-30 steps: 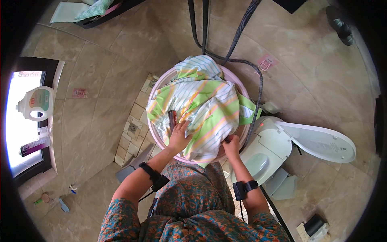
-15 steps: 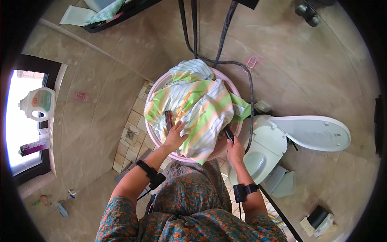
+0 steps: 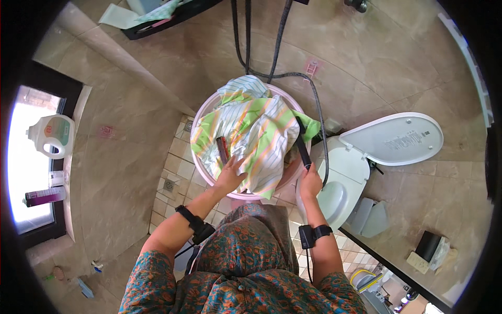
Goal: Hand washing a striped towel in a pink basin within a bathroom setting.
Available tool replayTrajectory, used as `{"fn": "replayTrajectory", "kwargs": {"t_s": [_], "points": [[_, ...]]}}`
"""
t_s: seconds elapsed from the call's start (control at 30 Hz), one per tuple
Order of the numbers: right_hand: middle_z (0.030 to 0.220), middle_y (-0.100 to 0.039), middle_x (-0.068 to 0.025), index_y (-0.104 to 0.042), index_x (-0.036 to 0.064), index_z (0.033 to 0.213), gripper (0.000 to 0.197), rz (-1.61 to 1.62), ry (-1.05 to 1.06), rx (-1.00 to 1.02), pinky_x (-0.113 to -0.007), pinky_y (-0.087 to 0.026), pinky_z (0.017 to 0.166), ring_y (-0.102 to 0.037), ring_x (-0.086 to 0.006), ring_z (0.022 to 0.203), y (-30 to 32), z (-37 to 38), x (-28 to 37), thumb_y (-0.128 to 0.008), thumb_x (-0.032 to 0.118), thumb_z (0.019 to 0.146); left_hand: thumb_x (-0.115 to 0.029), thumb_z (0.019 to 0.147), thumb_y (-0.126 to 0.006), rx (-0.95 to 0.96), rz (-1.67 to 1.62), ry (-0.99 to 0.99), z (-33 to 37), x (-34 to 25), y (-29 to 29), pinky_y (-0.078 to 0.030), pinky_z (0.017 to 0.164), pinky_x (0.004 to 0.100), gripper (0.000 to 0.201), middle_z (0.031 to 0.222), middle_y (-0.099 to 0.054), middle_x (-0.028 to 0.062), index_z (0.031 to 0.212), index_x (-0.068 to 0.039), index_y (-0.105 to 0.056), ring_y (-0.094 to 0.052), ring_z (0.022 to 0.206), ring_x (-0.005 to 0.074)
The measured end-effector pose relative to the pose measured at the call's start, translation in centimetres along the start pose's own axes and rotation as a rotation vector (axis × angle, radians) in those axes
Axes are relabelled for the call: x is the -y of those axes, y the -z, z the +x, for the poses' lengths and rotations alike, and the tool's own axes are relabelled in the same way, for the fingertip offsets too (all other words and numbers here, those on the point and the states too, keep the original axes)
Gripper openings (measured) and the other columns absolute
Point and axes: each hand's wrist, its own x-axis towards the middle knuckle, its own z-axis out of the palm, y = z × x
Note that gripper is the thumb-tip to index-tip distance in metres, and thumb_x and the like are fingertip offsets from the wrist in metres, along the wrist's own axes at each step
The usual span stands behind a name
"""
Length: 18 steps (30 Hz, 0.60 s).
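Grips the near end of a long black wand (image 3: 304, 153) in the right hand (image 3: 311, 184), with fingers curled tight around it at the basin's right edge. Slants from those fingers toward the far edge and slightly left, along the right side of the striped cloth (image 3: 261, 141) heaped in the pink basin (image 3: 246, 197). Rests the left hand (image 3: 230, 178), fingers a little apart, on the cloth toward the near-left edge, just beside a dark brush (image 3: 223, 150)
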Motion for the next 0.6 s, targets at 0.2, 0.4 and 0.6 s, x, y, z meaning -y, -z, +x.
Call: {"fn": "replayTrajectory", "kwargs": {"t_s": [0.2,0.4,0.6], "points": [[0.088,-0.067,-0.0186,-0.056,0.0029,0.118,0.037,-0.012,-0.026,-0.03,-0.045,-0.051,0.066,-0.066,-0.035,0.077,1.4,-0.2,1.0,-0.057,0.024,0.088,-0.031,0.082,-0.066,-0.01,0.009,-0.01,-4.5,2.5,1.6,-0.035,0.105,0.0373,0.058,0.147,-0.028,0.0219,0.135,-0.017,-0.048,-0.038,0.131,0.0343],[0.089,-0.066,-0.019,-0.055,0.0029,0.117,0.036,0.077,-0.012,-0.131,-0.047,-0.049,0.066,-0.064,-0.0377,0.077,1.3,-1.0,2.2,-0.055,0.026,0.09,-0.037,0.082,-0.064,0.013,-0.054,0.126,-7.6,2.4,2.7,-0.038,0.103,0.0365,0.06,0.146,-0.029,0.0231,0.135,-0.014,-0.047,-0.044,0.125,0.0367],[0.09,-0.065,-0.0207,-0.054,0.0032,0.116,0.036,0.182,0.073,-0.209,-0.047,-0.049,0.066,-0.063,-0.0387,0.078,1.8,-0.7,3.7,-0.054,0.029,0.091,-0.036,0.082,-0.063,-0.064,-0.088,0.153,-8.4,2.9,2.1,-0.037,0.104,0.0358,0.059,0.146,-0.029,0.0231,0.135,-0.013,-0.048,-0.044,0.126,0.0369]]}}
